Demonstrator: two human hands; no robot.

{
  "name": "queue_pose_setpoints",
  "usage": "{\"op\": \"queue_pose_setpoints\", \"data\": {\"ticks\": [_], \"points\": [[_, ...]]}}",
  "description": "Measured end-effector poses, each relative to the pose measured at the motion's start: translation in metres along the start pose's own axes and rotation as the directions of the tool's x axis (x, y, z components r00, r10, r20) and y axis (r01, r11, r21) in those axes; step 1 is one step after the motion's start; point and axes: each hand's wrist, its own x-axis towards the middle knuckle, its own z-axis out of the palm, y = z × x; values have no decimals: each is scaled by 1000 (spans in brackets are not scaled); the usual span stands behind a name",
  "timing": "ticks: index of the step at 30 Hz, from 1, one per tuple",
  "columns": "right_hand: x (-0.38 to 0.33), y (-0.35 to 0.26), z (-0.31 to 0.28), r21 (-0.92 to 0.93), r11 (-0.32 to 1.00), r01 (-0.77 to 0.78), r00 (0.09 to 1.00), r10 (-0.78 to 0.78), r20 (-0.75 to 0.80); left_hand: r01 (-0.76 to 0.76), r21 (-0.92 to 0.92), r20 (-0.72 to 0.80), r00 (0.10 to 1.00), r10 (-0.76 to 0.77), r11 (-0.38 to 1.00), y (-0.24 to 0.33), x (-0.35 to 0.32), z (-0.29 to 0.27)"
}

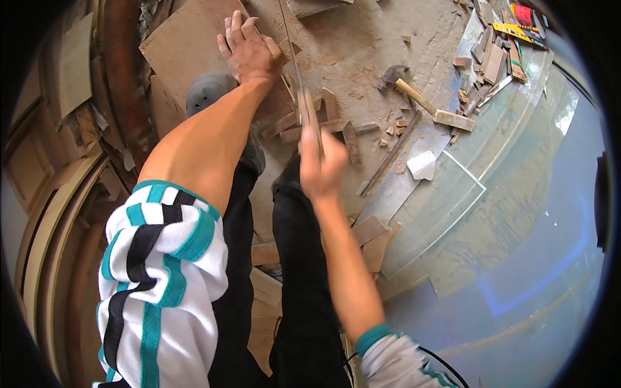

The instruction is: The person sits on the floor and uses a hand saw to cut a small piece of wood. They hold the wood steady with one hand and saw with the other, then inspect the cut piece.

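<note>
Pressure seems to be why the left hand [251, 55] lies palm down, fingers slightly spread and gripping nothing that I can make out, on the flat brown wooden board [187, 37] at the upper left of the frame. Flattened like that, it would keep the sheet from shifting. A grey perforated clog [210, 89] overlaps the board's lower edge, perhaps adding weight, though I can't tell whether it treads on it. At upper centre the right hand [323, 161], blurred, is closed around the handle of a long, thin, saw-like tool [308, 111], its narrow blade pointing to the top edge beside the board; blade and handle lie nearly in line with the forearm, likely for a straight stroke. Brown wooden offcuts [330, 125] lie near the blade, and a dark-headed, wooden-handled hammer [415, 95] rests right of centre, within easy reach.
</note>
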Motion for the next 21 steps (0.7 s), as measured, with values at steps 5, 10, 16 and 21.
{"op": "queue_pose_setpoints", "data": {"ticks": [5, 10, 16, 21], "points": [[-92, -14, -31, 42, 998, -36, 999, 36, -11, 46, 6, -18, 999, -46, 999, -6, -2, -10], [33, 7, 23, 74, 996, -47, 998, 50, -38, 30, -11, 7, 1000, -30, 999, 7, -1, -4], [-100, -19, -31, 46, 998, -52, 999, 52, 2, 62, 10, -11, 998, -61, 998, -10, -2, -8], [30, 26, 30, -33, 999, 39, 997, -41, -68, 33, -27, 7, 999, -33, 999, 9, -1, -4]]}}
